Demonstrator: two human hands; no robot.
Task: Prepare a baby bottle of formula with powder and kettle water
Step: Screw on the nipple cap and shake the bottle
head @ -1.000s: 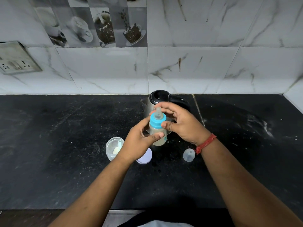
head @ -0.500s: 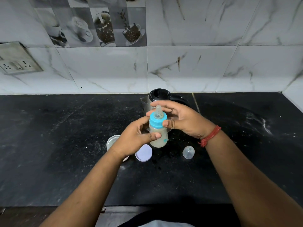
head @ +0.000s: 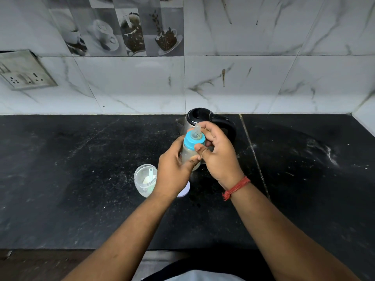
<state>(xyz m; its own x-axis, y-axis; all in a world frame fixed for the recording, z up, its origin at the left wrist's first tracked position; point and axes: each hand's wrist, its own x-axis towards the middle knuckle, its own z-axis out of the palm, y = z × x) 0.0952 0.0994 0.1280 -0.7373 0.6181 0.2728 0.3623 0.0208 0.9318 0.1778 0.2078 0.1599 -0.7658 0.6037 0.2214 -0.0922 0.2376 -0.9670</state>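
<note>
Bottle (head: 189, 157) of cloudy pale liquid, blue collar (head: 193, 140), clear teat (head: 197, 128).

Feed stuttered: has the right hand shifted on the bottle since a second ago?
Yes. Against the kettle, the right hand has come nearer; its thumb crosses the baby bottle.

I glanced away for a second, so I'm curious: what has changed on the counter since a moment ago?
Little. The right hand has shifted its hold round the blue collar of the baby bottle, thumb now low on it, and it hides the clear cap seen earlier. The left hand still grips the bottle's body. The kettle and powder jar stayed put.
</note>
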